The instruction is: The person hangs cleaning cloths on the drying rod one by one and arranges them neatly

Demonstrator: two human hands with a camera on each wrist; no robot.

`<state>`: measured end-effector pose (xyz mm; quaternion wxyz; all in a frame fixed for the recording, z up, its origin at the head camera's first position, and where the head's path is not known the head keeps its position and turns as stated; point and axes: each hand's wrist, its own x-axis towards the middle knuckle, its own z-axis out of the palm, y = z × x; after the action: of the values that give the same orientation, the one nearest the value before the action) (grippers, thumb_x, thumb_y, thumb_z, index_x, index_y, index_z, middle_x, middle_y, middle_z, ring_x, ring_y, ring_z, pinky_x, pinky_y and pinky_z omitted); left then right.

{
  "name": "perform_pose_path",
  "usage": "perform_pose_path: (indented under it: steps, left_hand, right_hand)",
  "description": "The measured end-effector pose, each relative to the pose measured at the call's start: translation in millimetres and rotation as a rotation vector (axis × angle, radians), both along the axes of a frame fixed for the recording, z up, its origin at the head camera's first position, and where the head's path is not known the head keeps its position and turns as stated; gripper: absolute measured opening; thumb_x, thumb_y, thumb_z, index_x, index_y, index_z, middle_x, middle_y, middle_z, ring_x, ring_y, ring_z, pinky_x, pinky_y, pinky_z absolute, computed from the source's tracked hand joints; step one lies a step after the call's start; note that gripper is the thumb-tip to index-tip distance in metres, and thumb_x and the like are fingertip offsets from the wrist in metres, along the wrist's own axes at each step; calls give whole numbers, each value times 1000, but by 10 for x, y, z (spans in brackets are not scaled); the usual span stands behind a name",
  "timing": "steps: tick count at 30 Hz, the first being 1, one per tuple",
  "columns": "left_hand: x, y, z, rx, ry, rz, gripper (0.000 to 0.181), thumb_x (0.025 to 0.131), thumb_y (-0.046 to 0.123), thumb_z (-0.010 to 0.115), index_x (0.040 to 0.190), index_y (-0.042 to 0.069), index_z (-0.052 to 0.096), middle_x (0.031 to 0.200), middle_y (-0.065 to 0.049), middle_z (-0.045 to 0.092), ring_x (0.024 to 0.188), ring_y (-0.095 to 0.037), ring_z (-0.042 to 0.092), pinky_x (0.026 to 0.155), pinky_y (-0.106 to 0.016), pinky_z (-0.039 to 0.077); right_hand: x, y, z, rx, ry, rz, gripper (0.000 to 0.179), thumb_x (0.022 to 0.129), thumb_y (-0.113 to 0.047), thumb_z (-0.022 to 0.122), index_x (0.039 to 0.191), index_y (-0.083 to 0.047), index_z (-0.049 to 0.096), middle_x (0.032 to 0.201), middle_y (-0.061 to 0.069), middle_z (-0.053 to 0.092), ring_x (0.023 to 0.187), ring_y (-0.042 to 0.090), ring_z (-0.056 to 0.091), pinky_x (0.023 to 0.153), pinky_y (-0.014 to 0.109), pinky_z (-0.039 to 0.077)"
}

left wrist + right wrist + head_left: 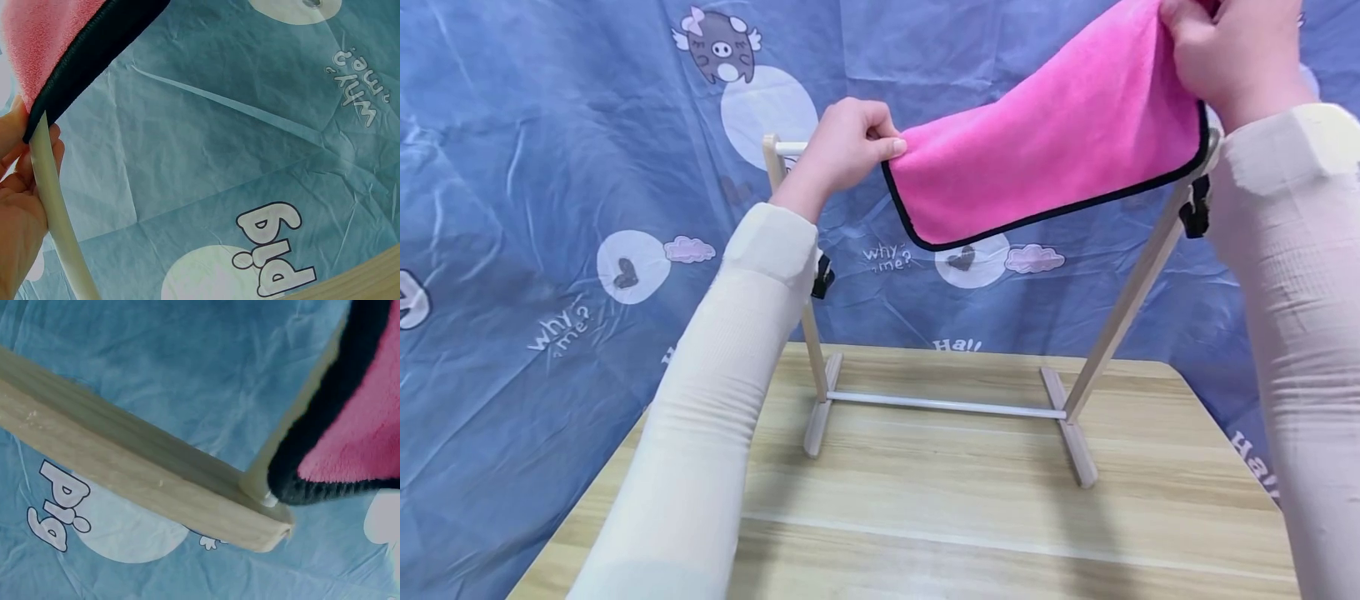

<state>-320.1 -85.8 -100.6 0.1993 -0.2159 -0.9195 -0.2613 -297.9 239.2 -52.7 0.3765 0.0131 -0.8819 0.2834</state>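
Note:
A pink towel with a black border hangs between both hands, over the front of the upper part of a wooden rack. My left hand pinches its left edge between thumb and fingers. In the left wrist view that hand is right at the rack's top rod, with the towel's dark hem beside it. Higher up on the right, my right hand grips the towel's upper right part. In the right wrist view the towel's black-edged corner overlaps the rod's end; the right hand is outside that view.
The rack's right post and left post stand on wooden feet on a wood-grain table. A white lower bar joins them. Behind hangs a blue printed curtain. Black straps show at the wrists.

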Motion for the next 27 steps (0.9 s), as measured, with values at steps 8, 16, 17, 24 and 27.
perform_pose_path:
  steps: [8,16,17,24,27]
  left_hand:
    - [7,3,1,-10,5,11,18,88,29,63,78,14,61,75,7,56,74,-9,43,68,-20,34]
    - [25,-22,-8,-7,7,15,17,88,28,63,83,12,65,75,7,55,74,-9,43,68,-19,34]
    - [30,-29,-3,-7,8,17,16,88,27,63,83,12,64,74,7,55,74,-10,43,68,-19,34]
    - [40,-42,37,-14,-8,23,17,89,28,62,76,17,60,76,8,56,76,-10,43,69,-19,35]
    - [37,-42,33,2,-29,34,19,89,30,62,74,18,59,76,8,55,76,-10,43,68,-19,35]
  right_hand:
    - [-103,107,-162,134,37,65,33,93,-26,48,114,-8,66,112,-9,62,105,0,50,91,10,39]
    - [-63,298,-216,226,-182,29,21,92,-33,51,93,-19,66,63,-33,37,77,2,38,66,14,36]
    - [-63,322,-234,230,-215,22,16,92,-35,51,90,-25,64,60,-32,37,72,2,33,57,16,32]
    - [-47,449,-377,120,-288,60,7,91,-39,52,91,-38,59,72,-21,43,72,6,37,50,12,36]
    - [-35,472,-411,43,-293,99,7,91,-37,53,92,-39,59,77,-18,43,73,5,37,49,9,36]
